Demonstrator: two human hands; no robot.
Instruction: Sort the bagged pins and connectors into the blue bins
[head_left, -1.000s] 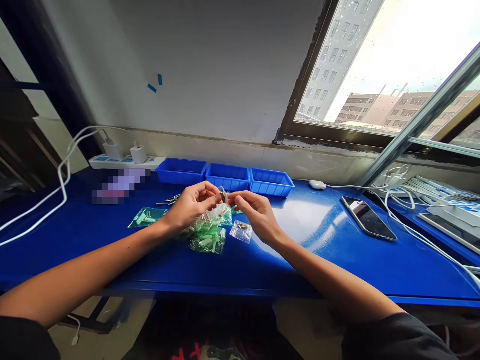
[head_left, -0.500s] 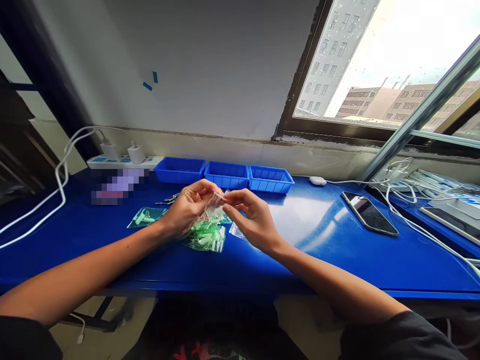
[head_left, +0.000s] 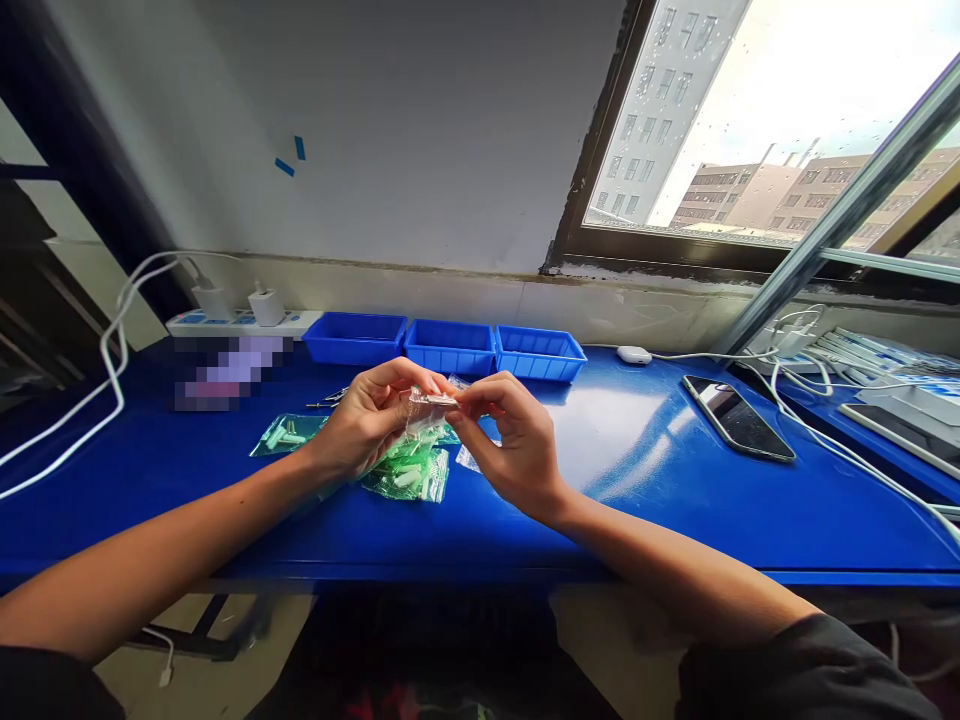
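Left hand (head_left: 367, 420): thumb and fingers pinch a small clear packet (head_left: 424, 411). Right hand (head_left: 517, 440): thumb and fingers pinch the packet's right end. The packet sits between both sets of fingertips. Green bags (head_left: 409, 474): heaped just below the fingers. Blue trays (head_left: 450, 360): three, beyond the fingertips. Phone (head_left: 739, 418): one, well right of the fingers.

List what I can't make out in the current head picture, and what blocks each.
All in the head view:
- Clear bag: contents too small, partly covered by the left hand and right hand.
- Thin pieces: partly behind the left hand.
- Clear packet: partly behind the right hand.
- Purple-and-pink item: pixelated.
- White-edged device: cut off by the right edge.
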